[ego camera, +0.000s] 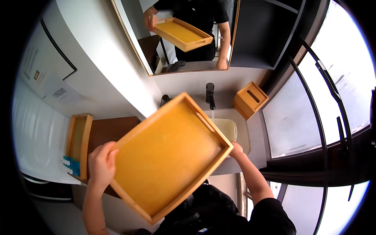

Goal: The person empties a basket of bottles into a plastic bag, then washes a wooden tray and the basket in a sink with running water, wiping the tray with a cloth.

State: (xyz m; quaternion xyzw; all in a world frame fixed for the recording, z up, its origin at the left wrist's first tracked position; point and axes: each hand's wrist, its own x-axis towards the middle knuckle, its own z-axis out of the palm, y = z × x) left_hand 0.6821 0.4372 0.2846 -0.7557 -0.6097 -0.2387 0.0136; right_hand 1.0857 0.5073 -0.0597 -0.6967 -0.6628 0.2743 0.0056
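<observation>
A rectangular wooden tray [167,158] with a yellow-brown base and raised rims tilts in front of me. My left hand [102,161] grips it by its left side, thumb over the rim. Partly covered by the tray's right corner, my right hand [237,150] is low over the sink area; its fingers are hidden. In the mirror [188,57], that hand appears apart from the tray. Beyond the tray, a thin stream of water runs from a black faucet [210,94] into a pale translucent plastic basin [229,129], which the tray partly hides.
A wooden tissue box [250,98] stands at the counter's [258,141] back right corner. Left, a second wooden tray [85,141] and small white-capped bottles in blue packaging [72,166] lie by a brown cabinet top [108,129]. Black-barred windows [293,117] line the right side.
</observation>
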